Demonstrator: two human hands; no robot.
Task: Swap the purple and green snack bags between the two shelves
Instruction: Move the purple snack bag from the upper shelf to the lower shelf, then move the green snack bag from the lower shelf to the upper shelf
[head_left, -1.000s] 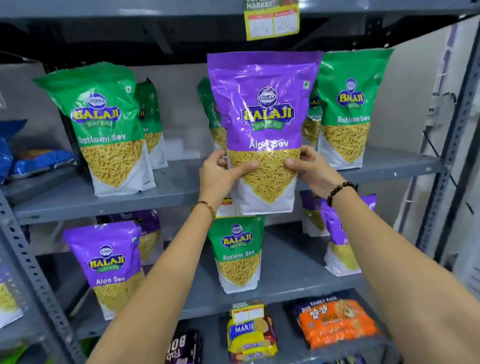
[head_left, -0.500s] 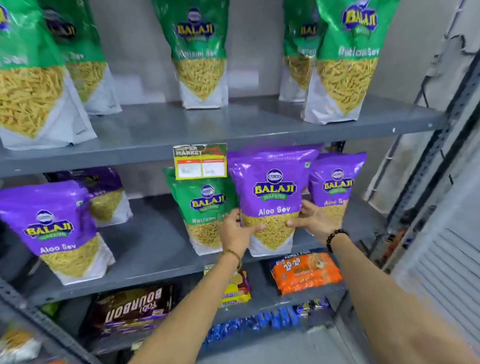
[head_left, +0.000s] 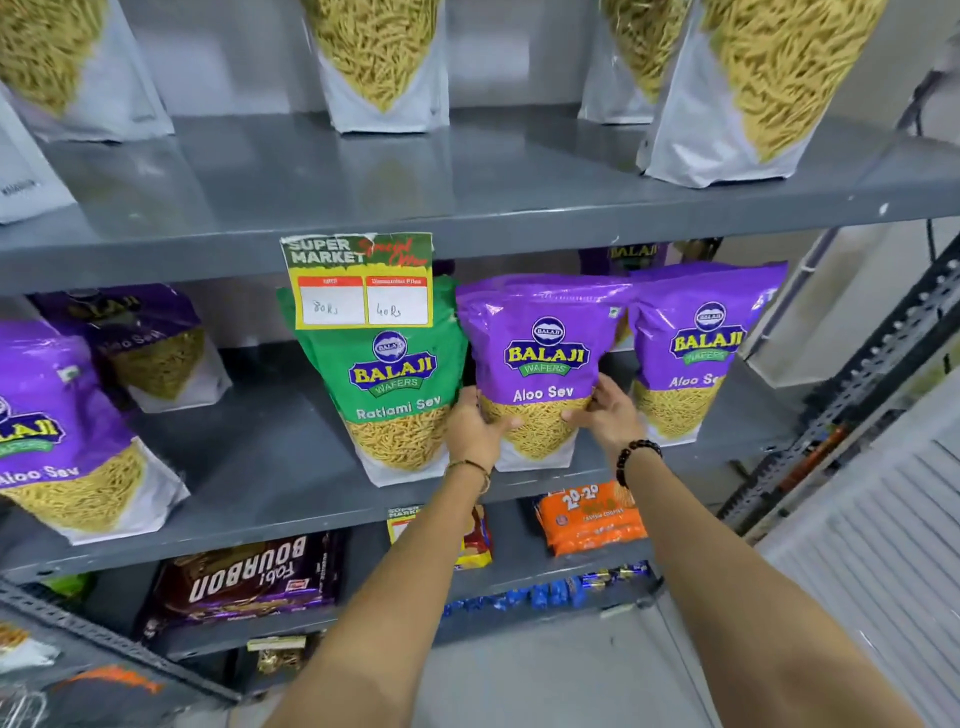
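**Purple bag held upright on the middle shelf**

Both hands grip one purple bag (head_left: 540, 364) marked Aloo Sev. The left hand (head_left: 475, 428) clasps its lower left edge with the thumb across the front; the right hand (head_left: 605, 418) clasps its lower right edge the same way. The bag stands upright, and its base appears to rest on the middle shelf (head_left: 249, 462), near the front edge.

Just to its left, touching or nearly so, stands a green bag (head_left: 395, 395) marked Ratlami Sev. A price tag (head_left: 361, 280) hanging from the edge of the upper shelf (head_left: 519, 176) covers the top of the green bag. Just to the right stands a second purple bag (head_left: 696, 353), with another partly hidden behind the two. Two more purple bags sit at the left end of the same shelf, one in front (head_left: 57, 431) and one further back (head_left: 140, 343).

On the upper shelf only the lower parts of several bags show, white bases with yellow snack pictured on them.

The lower shelf (head_left: 519, 582) carries a dark biscuit pack (head_left: 249, 577) and an orange pack (head_left: 592, 519).
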